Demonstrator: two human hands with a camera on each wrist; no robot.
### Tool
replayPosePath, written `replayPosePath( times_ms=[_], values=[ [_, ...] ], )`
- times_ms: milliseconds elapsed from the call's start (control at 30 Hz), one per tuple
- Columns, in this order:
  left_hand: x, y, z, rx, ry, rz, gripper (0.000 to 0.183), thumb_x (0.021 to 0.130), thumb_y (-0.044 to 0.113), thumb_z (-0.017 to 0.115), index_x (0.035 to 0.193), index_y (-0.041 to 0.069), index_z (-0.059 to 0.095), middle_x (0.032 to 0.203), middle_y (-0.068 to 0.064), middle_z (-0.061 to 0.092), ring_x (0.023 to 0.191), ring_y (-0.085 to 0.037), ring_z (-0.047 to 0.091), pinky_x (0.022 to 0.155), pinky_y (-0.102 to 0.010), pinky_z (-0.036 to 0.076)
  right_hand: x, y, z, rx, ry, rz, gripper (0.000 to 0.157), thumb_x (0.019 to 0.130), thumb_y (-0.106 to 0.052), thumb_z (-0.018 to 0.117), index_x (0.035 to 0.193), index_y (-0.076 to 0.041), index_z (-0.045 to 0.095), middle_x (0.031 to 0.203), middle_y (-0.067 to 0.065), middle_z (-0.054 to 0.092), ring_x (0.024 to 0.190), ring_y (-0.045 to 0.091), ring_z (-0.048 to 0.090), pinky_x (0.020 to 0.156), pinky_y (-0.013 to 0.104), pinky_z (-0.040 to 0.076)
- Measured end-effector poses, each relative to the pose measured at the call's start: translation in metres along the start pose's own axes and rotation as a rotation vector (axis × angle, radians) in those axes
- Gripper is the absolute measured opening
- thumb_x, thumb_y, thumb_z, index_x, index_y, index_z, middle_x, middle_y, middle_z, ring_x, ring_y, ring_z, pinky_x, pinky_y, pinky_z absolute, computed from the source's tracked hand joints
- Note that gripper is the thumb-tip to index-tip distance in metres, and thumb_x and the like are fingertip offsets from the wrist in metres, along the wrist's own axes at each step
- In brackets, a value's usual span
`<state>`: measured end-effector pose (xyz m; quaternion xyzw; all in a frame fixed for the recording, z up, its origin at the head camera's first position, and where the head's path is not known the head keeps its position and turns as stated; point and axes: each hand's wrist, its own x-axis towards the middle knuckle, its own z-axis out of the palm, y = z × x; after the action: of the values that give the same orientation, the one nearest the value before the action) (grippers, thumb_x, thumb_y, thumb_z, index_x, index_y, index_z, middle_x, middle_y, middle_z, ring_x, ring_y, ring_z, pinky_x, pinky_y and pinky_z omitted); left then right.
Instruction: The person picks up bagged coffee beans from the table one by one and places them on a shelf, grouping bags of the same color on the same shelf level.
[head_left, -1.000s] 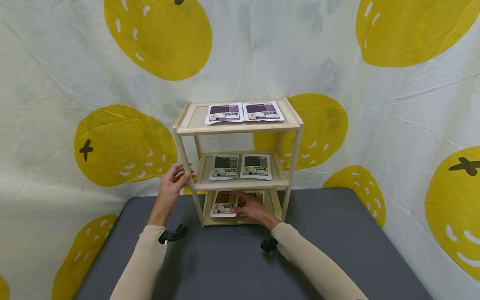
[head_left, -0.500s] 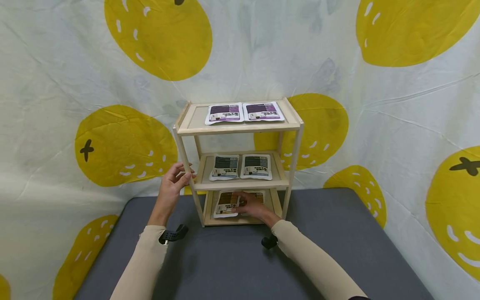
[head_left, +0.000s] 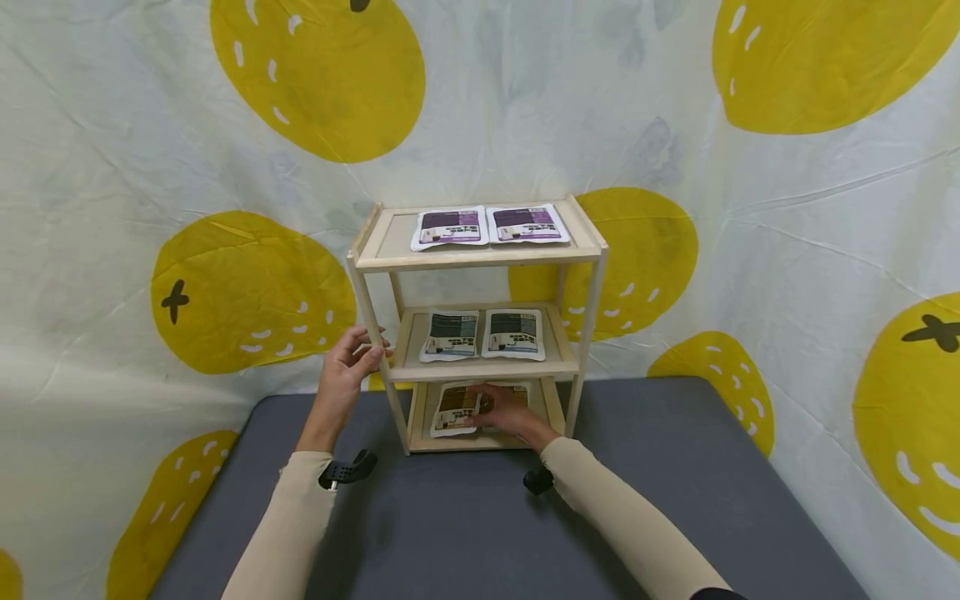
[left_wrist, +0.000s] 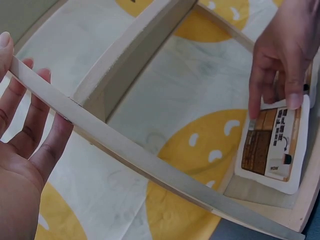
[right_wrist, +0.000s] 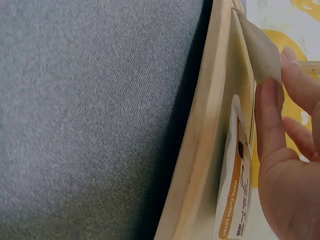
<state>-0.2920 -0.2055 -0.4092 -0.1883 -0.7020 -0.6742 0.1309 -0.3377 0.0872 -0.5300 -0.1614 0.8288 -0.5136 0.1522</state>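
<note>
A three-tier wooden shelf (head_left: 480, 262) stands at the back of the grey surface. My left hand (head_left: 343, 375) holds its left front post (left_wrist: 115, 140), thumb on one side and fingers on the other. On the bottom tier, my right hand (head_left: 506, 412) pinches the right part of the left brown coffee pouch (head_left: 453, 408) between thumb and fingers. In the left wrist view that pouch (left_wrist: 257, 150) lies flat or nearly so. A second brown pouch (right_wrist: 234, 200), lettered "Hello, Coffee Lover", lies beside it, mostly covered by my right hand in the head view.
Two purple pouches (head_left: 450, 227) lie side by side on the top tier. The middle tier bears two dark green pouches (head_left: 513, 333). A white cloth with yellow fruit prints (head_left: 787, 267) hangs close behind the shelf. Grey surface (head_left: 465, 525) extends in front.
The left brown pouch has slid slightly to the right along the bottom tier with my right hand on it. My left hand has stayed on the post.
</note>
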Motion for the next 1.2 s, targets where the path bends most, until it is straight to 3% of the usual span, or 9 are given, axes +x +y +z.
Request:
replayPosePath(
  times_ms=[367, 600, 700, 800, 867, 933, 1000, 1133, 1200],
  values=[
    [0.002, -0.001, -0.001, 0.011, 0.002, 0.000, 0.040, 0.102, 0.017, 0.062, 0.137, 0.000, 0.053, 0.111, -0.004, 0.063, 0.105, -0.026, 0.067, 0.087, -0.027, 0.056, 0.003, 0.002, -0.002, -0.073, 0.053, 0.027, 0.068, 0.089, -0.026, 0.081, 0.149, -0.010, 0.052, 0.145, 0.017, 0.047, 0.126, 0.035, 0.053, 0.094, 0.049, 0.052],
    [0.002, -0.002, -0.001, 0.007, 0.002, -0.001, 0.040, 0.102, 0.017, 0.062, 0.137, 0.000, 0.053, 0.111, -0.002, 0.063, 0.103, -0.020, 0.067, 0.086, -0.027, 0.056, 0.003, 0.000, -0.006, -0.156, 0.040, -0.015, 0.069, 0.088, -0.029, 0.081, 0.148, -0.007, 0.053, 0.144, 0.017, 0.050, 0.127, 0.036, 0.053, 0.094, 0.048, 0.053],
    [0.002, -0.002, -0.001, 0.003, 0.004, -0.001, 0.038, 0.102, 0.016, 0.062, 0.136, 0.001, 0.053, 0.111, -0.002, 0.063, 0.103, -0.018, 0.068, 0.086, -0.027, 0.056, 0.002, -0.001, -0.007, -0.193, 0.044, -0.019, 0.062, 0.090, -0.029, 0.079, 0.142, -0.005, 0.058, 0.142, 0.017, 0.053, 0.126, 0.036, 0.053, 0.092, 0.047, 0.053],
    [0.002, -0.002, -0.001, 0.006, 0.006, -0.001, 0.036, 0.102, 0.015, 0.062, 0.135, 0.003, 0.055, 0.112, -0.004, 0.064, 0.103, -0.018, 0.067, 0.086, -0.026, 0.056, 0.000, -0.003, -0.009, -0.234, 0.056, -0.063, 0.037, 0.092, -0.025, 0.077, 0.117, 0.002, 0.069, 0.112, 0.016, 0.065, 0.098, 0.030, 0.064, 0.073, 0.038, 0.052],
    [0.002, -0.002, -0.001, 0.008, 0.010, -0.003, 0.036, 0.102, 0.016, 0.063, 0.135, 0.006, 0.056, 0.114, -0.008, 0.065, 0.105, -0.019, 0.067, 0.086, -0.026, 0.055, -0.002, -0.005, -0.010, -0.249, 0.058, -0.108, 0.026, 0.095, -0.020, 0.073, 0.094, 0.005, 0.066, 0.084, 0.013, 0.059, 0.071, 0.025, 0.058, 0.061, 0.032, 0.043],
    [0.001, -0.002, -0.002, 0.016, 0.014, -0.007, 0.037, 0.101, 0.017, 0.063, 0.136, 0.007, 0.056, 0.116, -0.009, 0.065, 0.106, -0.018, 0.066, 0.086, -0.026, 0.056, -0.005, -0.008, -0.011, -0.261, 0.065, -0.140, 0.027, 0.098, -0.020, 0.069, 0.086, 0.003, 0.065, 0.074, 0.011, 0.052, 0.063, 0.022, 0.051, 0.059, 0.032, 0.039],
    [0.000, -0.001, -0.004, 0.019, 0.023, -0.014, 0.038, 0.101, 0.019, 0.064, 0.137, 0.007, 0.056, 0.116, -0.008, 0.064, 0.106, -0.018, 0.065, 0.086, -0.027, 0.057, -0.009, -0.010, -0.012, -0.276, 0.077, -0.153, 0.028, 0.100, -0.023, 0.065, 0.092, 0.004, 0.068, 0.083, 0.011, 0.058, 0.071, 0.020, 0.053, 0.064, 0.035, 0.044],
    [-0.009, -0.004, -0.010, 0.038, 0.044, -0.039, 0.038, 0.102, 0.020, 0.063, 0.135, 0.002, 0.056, 0.117, -0.004, 0.062, 0.105, -0.016, 0.065, 0.086, -0.031, 0.059, -0.023, -0.015, -0.013, -0.290, 0.068, -0.151, 0.036, 0.101, -0.030, 0.064, 0.124, -0.003, 0.070, 0.124, 0.017, 0.065, 0.107, 0.029, 0.064, 0.089, 0.049, 0.054],
    [-0.016, -0.005, -0.015, 0.054, 0.048, -0.052, 0.036, 0.103, 0.020, 0.062, 0.132, 0.000, 0.057, 0.117, -0.007, 0.062, 0.103, -0.018, 0.067, 0.086, -0.034, 0.060, -0.029, -0.016, -0.013, -0.308, 0.045, -0.180, 0.035, 0.102, -0.029, 0.064, 0.124, -0.003, 0.069, 0.128, 0.019, 0.065, 0.114, 0.032, 0.064, 0.094, 0.052, 0.053]
  ],
)
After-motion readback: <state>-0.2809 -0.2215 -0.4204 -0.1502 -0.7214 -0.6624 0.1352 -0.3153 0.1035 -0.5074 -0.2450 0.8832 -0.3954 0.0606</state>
